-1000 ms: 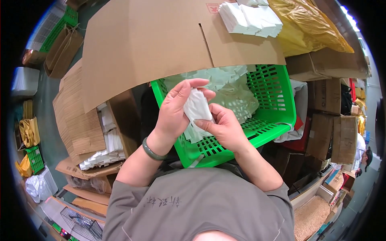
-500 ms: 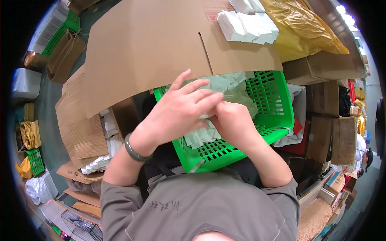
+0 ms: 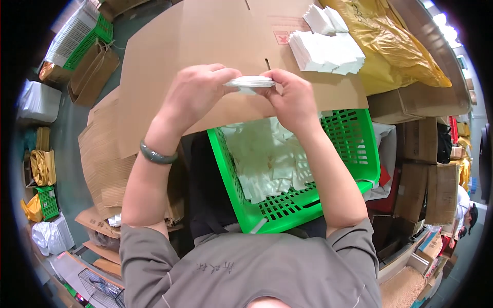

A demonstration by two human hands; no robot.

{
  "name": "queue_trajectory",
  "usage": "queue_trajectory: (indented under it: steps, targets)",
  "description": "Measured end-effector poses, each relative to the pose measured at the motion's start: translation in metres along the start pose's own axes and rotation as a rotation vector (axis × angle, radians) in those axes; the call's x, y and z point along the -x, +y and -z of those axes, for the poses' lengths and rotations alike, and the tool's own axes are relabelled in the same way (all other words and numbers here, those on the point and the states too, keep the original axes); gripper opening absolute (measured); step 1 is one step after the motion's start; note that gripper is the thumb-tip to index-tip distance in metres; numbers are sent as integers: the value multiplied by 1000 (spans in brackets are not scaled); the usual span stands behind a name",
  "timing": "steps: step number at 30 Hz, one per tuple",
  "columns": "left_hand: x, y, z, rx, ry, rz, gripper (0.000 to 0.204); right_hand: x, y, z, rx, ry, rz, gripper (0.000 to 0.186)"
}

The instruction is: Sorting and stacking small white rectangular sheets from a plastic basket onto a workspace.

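Observation:
Between my two hands is a small stack of flat white packets (image 3: 250, 81), seen edge-on above the near part of the cardboard sheet (image 3: 179, 46). My left hand (image 3: 197, 92), with a dark bangle on its wrist, grips the left end. The right end is pinched by my right hand (image 3: 294, 97). Below them, a green plastic basket (image 3: 241, 205) sits tilted against my lap, with many loose white packets (image 3: 267, 159) inside; my right forearm covers part of it. More white packets (image 3: 328, 51) lie in neat piles on the cardboard, beyond my right hand.
A shiny yellow bag (image 3: 395, 46) lies at the far right of the cardboard. Layered cardboard sheets (image 3: 105, 169) stand at my left. Open cartons (image 3: 418, 138) line the right side, and a person (image 3: 465, 205) shows at the right rim.
Both hands have moved up and away from over the basket to the cardboard. They now hold the stack of packets between them by its ends. The view has shifted slightly.

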State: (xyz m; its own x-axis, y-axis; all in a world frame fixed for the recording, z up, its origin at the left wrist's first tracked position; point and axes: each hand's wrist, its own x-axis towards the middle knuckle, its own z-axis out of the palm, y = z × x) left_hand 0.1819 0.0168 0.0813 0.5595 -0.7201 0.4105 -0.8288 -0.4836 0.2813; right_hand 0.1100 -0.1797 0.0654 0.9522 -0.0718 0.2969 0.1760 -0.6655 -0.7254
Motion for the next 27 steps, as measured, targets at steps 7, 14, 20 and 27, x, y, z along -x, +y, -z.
queue_trajectory:
  steps: [7,14,20,27]
  targets:
    - [15,2,-27,493,31,283,48,-7,20,-37,-843,27,-178,53]
    - [14,1,-41,675,214,309,65,-21,9,-58,-838,334,-150,67]
    - [19,-1,-54,566,291,320,63,-21,14,-60,-833,210,-224,68]
    - [28,0,-42,475,159,346,57,-9,32,-28,-206,-183,144,80]
